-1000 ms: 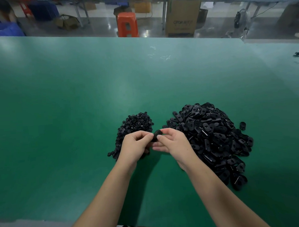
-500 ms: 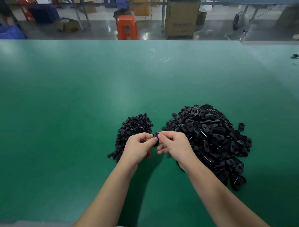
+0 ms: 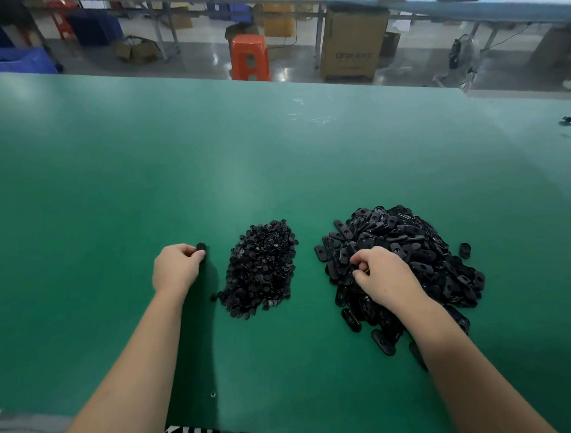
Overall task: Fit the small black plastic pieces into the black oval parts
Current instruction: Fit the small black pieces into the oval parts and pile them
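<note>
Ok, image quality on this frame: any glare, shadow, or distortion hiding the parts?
Head view: soft overhead glare washes the green table; wide-angle bends its far edge; the left hand casts a shadow beside the black part it pinches; black-on-black blurs detail in the oval-part pile under the right hand.

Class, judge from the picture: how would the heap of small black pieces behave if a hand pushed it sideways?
The heap of small black pieces would probably spread, not slide whole: it is loose, with strays at its edge. Each piece looks tiny, so likely light. The green table looks smooth, so pieces may skid.
</note>
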A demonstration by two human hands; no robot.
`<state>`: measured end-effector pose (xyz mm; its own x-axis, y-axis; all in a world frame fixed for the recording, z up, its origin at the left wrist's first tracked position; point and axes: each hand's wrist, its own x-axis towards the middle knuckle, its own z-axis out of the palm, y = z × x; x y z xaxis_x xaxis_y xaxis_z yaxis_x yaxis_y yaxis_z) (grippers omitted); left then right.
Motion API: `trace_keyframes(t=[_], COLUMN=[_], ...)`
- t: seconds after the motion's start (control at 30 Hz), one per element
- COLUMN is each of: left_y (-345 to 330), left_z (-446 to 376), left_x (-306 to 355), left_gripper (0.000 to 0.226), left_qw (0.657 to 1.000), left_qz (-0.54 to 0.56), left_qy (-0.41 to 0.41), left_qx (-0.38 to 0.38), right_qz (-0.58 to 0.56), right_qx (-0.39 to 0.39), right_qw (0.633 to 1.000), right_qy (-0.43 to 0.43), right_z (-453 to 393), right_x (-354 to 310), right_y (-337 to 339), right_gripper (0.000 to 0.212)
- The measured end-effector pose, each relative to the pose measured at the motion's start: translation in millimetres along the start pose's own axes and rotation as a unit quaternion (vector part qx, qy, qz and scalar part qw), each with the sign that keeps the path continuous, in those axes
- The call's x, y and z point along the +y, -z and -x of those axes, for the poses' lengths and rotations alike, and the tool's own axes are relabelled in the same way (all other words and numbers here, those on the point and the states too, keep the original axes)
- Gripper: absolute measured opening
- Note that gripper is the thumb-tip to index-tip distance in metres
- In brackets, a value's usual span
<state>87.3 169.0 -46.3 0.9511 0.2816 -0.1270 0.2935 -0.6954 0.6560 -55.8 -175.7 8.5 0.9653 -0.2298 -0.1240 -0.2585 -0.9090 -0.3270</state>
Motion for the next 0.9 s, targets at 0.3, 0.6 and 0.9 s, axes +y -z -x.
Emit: trace_keyframes(t=[0.3,0.6,0.9], left_y=[-6.6,-16.2,-42.6], left_z=[2.5,22.2,72.0], left_x=[-5.1,11.6,50.7], left_gripper=[0.025,0.026,0.022], left_qw=[0.994,0.992,0.983], left_qz=[-0.072,-0.013,0.011], left_qy=[-0.014,-0.051,-0.172], left_qx=[0.079,0.116,0.059], right_qz=[0.073,0.076,0.074], right_qx=[-0.046,-0.072,-0.095], right_qw=[0.996,0.994,0.993], right_qy=[0.034,0.018,0.01], right_z=[1.5,1.0,5.7], right_x=[9.4,15.6,12.7], right_y=[-8.6,-18.2,-18.2], right_gripper=[0.031,0.022,0.032])
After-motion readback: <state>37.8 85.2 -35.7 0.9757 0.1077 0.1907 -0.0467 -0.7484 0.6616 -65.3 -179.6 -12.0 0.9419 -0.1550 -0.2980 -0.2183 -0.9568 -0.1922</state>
